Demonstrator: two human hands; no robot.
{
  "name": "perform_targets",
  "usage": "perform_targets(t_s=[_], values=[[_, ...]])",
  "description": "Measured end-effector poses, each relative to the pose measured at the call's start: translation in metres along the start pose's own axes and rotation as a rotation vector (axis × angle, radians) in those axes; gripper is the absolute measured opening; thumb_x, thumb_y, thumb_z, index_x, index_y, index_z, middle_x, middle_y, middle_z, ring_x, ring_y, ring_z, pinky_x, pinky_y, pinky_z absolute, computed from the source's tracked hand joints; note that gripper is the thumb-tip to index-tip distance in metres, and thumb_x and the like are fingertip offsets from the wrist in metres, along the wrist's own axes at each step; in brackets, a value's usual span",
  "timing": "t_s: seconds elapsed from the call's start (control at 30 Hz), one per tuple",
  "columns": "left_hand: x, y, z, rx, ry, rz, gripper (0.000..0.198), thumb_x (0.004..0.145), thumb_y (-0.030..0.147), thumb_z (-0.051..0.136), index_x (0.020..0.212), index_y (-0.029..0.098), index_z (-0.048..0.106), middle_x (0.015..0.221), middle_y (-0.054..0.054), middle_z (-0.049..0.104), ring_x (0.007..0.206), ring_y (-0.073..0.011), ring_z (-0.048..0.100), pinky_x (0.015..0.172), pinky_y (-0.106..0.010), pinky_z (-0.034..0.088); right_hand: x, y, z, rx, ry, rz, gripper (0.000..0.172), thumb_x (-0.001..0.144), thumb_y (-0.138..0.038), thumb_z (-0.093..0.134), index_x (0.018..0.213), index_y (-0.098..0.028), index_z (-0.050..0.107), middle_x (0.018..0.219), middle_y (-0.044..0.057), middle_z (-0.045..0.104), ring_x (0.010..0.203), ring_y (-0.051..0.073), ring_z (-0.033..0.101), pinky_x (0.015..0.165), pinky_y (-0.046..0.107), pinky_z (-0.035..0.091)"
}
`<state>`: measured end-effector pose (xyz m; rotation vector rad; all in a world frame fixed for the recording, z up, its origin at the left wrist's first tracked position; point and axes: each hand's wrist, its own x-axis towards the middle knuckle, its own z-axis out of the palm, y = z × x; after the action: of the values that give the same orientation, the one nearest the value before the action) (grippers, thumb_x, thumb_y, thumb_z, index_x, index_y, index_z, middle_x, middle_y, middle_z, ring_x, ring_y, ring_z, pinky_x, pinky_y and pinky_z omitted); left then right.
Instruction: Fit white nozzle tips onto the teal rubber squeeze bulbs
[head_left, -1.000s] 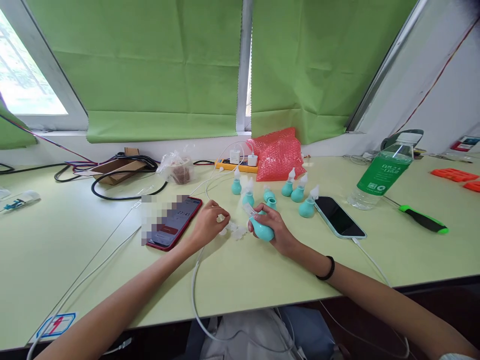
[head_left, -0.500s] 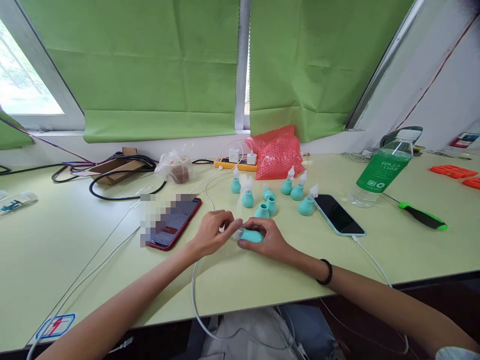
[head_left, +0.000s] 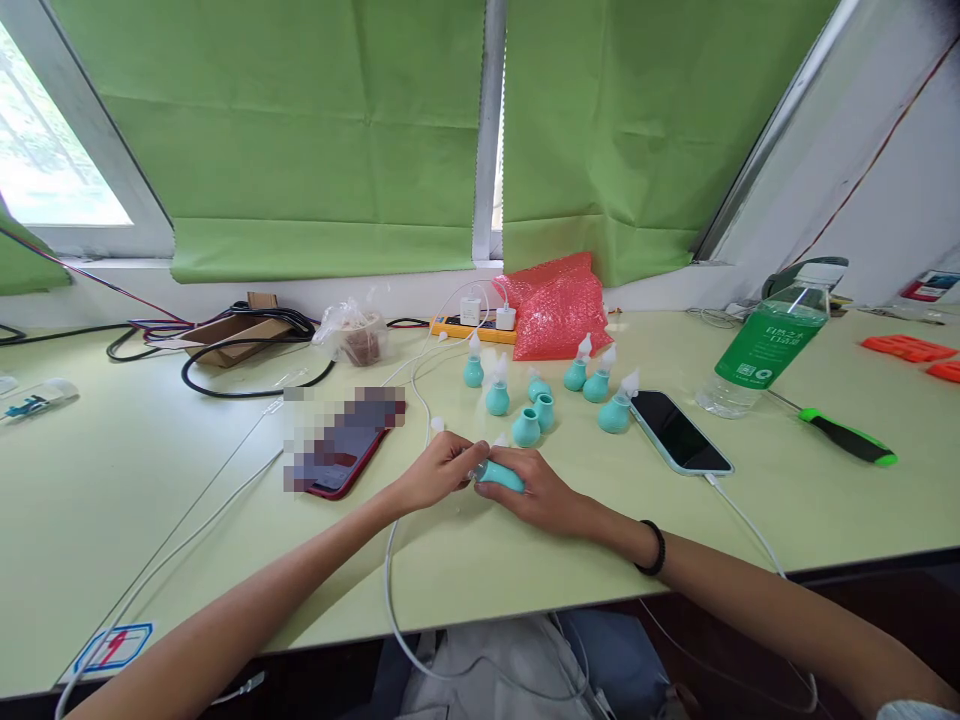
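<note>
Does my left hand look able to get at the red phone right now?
Probably yes: the red phone lies close beside the left hand with nothing between them, though that hand is busy pinching the end of the teal bulb that the right hand holds.

The teal bulb (head_left: pixel 501 476) now lies on its side under the right hand (head_left: pixel 541 490), no longer tipped up. The left hand (head_left: pixel 433 470), apart from it a second ago, now pinches its neck, seemingly pressing a tip in. The red phone (head_left: pixel 339 458) looks dimmer.
</note>
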<state>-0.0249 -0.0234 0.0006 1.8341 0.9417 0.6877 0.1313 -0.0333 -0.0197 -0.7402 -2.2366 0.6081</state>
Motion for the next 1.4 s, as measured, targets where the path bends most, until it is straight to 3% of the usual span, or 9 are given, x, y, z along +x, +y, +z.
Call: perform_targets(t_s=[0.2, 0.3, 0.43, 0.53, 0.7, 0.93, 1.13, 1.23, 1.4], values=[[0.006, -0.003, -0.005, -0.383, -0.108, -0.083, 0.041, 0.073, 0.04, 0.04, 0.041, 0.018, 0.026, 0.038, 0.006, 0.02, 0.036, -0.0048, 0.018, 0.038, -0.022, 0.015, -0.002, -0.007, -0.002, 0.043, -0.008, -0.072, 0.011, 0.079, -0.026, 0.045, 0.082, -0.018, 0.052, 0.074, 0.002, 0.055, 0.071, 0.013, 0.051, 0.066, 0.025, 0.041], [0.009, -0.003, -0.012, -0.471, -0.041, -0.099, 0.041, 0.076, 0.037, 0.032, 0.04, 0.02, 0.021, 0.034, 0.006, 0.017, 0.034, -0.006, 0.017, 0.038, -0.023, 0.018, -0.003, -0.009, -0.006, 0.02, 0.059, -0.149, 0.007, 0.078, -0.025, 0.047, 0.08, -0.018, 0.05, 0.073, 0.002, 0.052, 0.07, 0.013, 0.049, 0.065, 0.026, 0.04], [0.01, -0.003, -0.021, -0.029, 0.408, 0.09, 0.04, 0.081, 0.041, 0.028, 0.049, 0.017, 0.036, 0.045, 0.002, 0.036, 0.043, -0.0088, 0.033, 0.046, -0.024, 0.027, -0.002, -0.003, -0.013, 0.036, 0.344, -0.075, 0.009, 0.078, -0.028, 0.045, 0.079, -0.02, 0.048, 0.073, 0.002, 0.049, 0.069, 0.014, 0.048, 0.065, 0.028, 0.04], [0.011, -0.007, -0.025, 0.454, 0.569, 0.193, 0.029, 0.08, 0.041, 0.035, 0.068, 0.017, 0.046, 0.067, -0.002, 0.051, 0.065, -0.0144, 0.046, 0.06, -0.025, 0.034, 0.002, 0.003, -0.016, 0.013, 0.531, 0.001, 0.014, 0.079, -0.031, 0.042, 0.082, -0.02, 0.05, 0.079, 0.004, 0.048, 0.076, 0.016, 0.048, 0.07, 0.031, 0.039], [0.013, -0.021, -0.025, 0.752, 0.433, 0.209, 0.022, 0.083, 0.035, 0.031, 0.091, 0.016, 0.041, 0.09, -0.008, 0.051, 0.08, -0.019, 0.048, 0.069, -0.03, 0.037, 0.008, 0.008, -0.019, -0.011, 0.633, 0.064, 0.015, 0.078, -0.033, 0.044, 0.082, -0.02, 0.052, 0.079, 0.003, 0.048, 0.077, 0.016, 0.047, 0.072, 0.031, 0.039], [0.01, -0.024, -0.011, 0.607, 0.187, 0.219, 0.021, 0.086, 0.031, 0.021, 0.096, 0.018, 0.034, 0.08, -0.005, 0.052, 0.065, -0.0149, 0.05, 0.061, -0.026, 0.037, 0.012, 0.019, -0.032, 0.131, 0.822, 0.126, 0.018, 0.076, -0.034, 0.048, 0.086, -0.02, 0.053, 0.082, 0.003, 0.051, 0.076, 0.014, 0.048, 0.067, 0.027, 0.039], [0.011, -0.029, -0.01, 0.568, 0.251, 0.255, 0.021, 0.085, 0.034, 0.026, 0.097, 0.019, 0.035, 0.087, -0.005, 0.053, 0.076, -0.0162, 0.051, 0.069, -0.028, 0.037, 0.016, 0.033, -0.053, 0.135, 1.061, 0.189, 0.019, 0.07, -0.033, 0.053, 0.083, -0.019, 0.053, 0.077, 0.001, 0.051, 0.07, 0.013, 0.047, 0.063, 0.024, 0.038], [0.014, -0.032, -0.013, 0.607, 0.269, 0.288, 0.02, 0.085, 0.031, 0.027, 0.099, 0.019, 0.036, 0.098, -0.008, 0.051, 0.09, -0.0186, 0.048, 0.077, -0.031, 0.036, 0.017, 0.049, -0.061, 0.199, 1.08, 0.28, 0.015, 0.068, -0.03, 0.052, 0.077, -0.017, 0.053, 0.073, 0.0, 0.051, 0.069, 0.013, 0.047, 0.065, 0.025, 0.037], [0.013, -0.033, -0.013, 0.656, 0.164, 0.299, 0.025, 0.086, 0.024, 0.022, 0.107, 0.018, 0.034, 0.105, -0.009, 0.048, 0.099, -0.0196, 0.043, 0.082, -0.034, 0.035, 0.016, 0.079, -0.061, 0.189, 1.061, 0.49, 0.011, 0.066, -0.025, 0.041, 0.065, -0.017, 0.048, 0.069, 0.001, 0.05, 0.068, 0.014, 0.046, 0.065, 0.027, 0.037]])
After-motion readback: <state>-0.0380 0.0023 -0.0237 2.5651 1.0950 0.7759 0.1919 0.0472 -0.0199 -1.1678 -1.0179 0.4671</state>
